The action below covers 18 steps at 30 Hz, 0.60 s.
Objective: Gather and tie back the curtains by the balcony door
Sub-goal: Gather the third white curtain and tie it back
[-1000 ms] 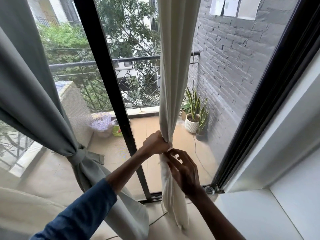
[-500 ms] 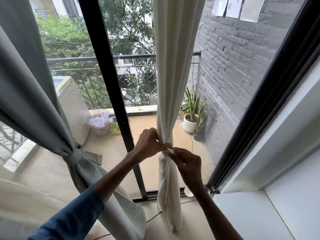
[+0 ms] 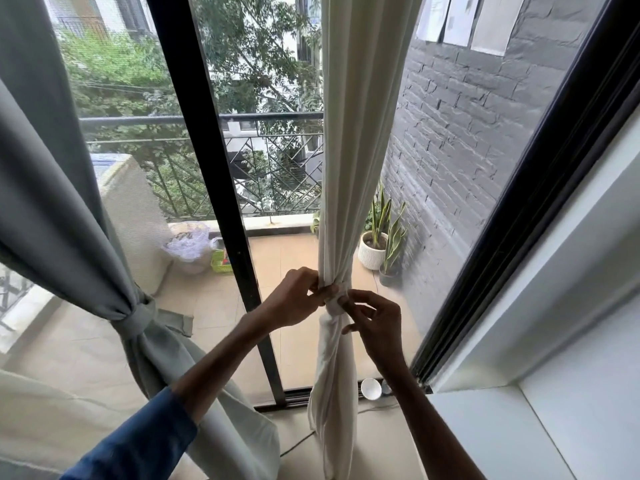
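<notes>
At the balcony door (image 3: 221, 202), cream curtain (image 3: 349, 168) hangs bunched, tie band (image 3: 337, 300) round its waist. Left hand (image 3: 294, 301): fingers pinch band and folds. Right hand (image 3: 379, 327): fingers pinch the loose end. Pull snug, no slack, before knotting. Grey curtain (image 3: 69, 220): tied.

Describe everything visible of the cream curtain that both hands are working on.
The cream curtain is soft-looking fabric hanging in vertical folds before the glass door. It is gathered to a narrow waist, where a matching band wraps it; below, it hangs twisted. The left hand and right hand pinch the band.
</notes>
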Each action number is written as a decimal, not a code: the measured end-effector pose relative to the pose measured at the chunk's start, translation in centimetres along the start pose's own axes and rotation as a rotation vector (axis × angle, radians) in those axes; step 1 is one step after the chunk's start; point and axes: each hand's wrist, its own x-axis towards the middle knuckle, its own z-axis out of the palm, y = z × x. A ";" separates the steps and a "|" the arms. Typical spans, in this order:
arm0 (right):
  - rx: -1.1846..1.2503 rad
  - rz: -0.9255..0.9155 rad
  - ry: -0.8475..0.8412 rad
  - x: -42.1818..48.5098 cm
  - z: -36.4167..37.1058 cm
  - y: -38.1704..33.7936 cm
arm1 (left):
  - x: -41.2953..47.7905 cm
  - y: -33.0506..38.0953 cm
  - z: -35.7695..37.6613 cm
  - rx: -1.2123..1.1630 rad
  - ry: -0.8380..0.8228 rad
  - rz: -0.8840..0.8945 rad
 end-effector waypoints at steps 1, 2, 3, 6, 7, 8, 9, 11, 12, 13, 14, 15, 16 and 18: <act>-0.002 0.009 0.013 0.0 0.0 0.0 | 0.0 0.3 -0.1 -0.003 0.000 0.012; 0.000 0.015 0.024 0.1 0.0 -0.1 | 0.0 0.4 -0.1 -0.006 -0.001 0.025; -0.001 0.017 0.036 0.0 0.1 -0.1 | 0.1 0.5 -0.1 -0.003 -0.001 0.036; -0.007 -0.020 0.069 -0.2 0.5 -0.1 | 0.3 0.3 -0.1 -0.008 -0.006 0.042; -0.011 -0.035 0.076 -0.3 0.6 -0.3 | 0.5 0.0 -0.1 -0.020 -0.014 0.038; -0.018 -0.050 0.080 -0.3 0.7 -0.4 | 0.6 -0.1 -0.1 -0.028 -0.023 0.036; -0.026 -0.064 0.079 -0.3 0.8 -0.5 | 0.6 -0.1 -0.1 -0.029 -0.029 0.036; -0.035 -0.078 0.076 -0.3 0.9 -0.5 | 0.8 -0.1 -0.2 -0.009 -0.026 0.054; -0.035 -0.080 0.077 -0.2 1.0 -0.5 | 0.9 0.0 -0.2 0.004 -0.018 0.067; -0.036 -0.075 0.080 -0.1 1.0 -0.5 | 0.9 0.1 -0.2 0.021 -0.007 0.080; -0.041 -0.068 0.083 0.0 1.0 -0.5 | 0.9 0.2 -0.2 0.035 0.006 0.094; -0.054 -0.062 0.088 0.2 1.0 -0.5 | 0.9 0.1 -0.2 0.045 0.018 0.101; -0.075 -0.062 0.094 0.4 0.9 -0.5 | 0.8 0.0 -0.1 0.045 0.027 0.100; -0.114 -0.041 0.105 1.0 0.3 -0.2 | 0.8 -0.5 0.1 0.036 0.050 0.074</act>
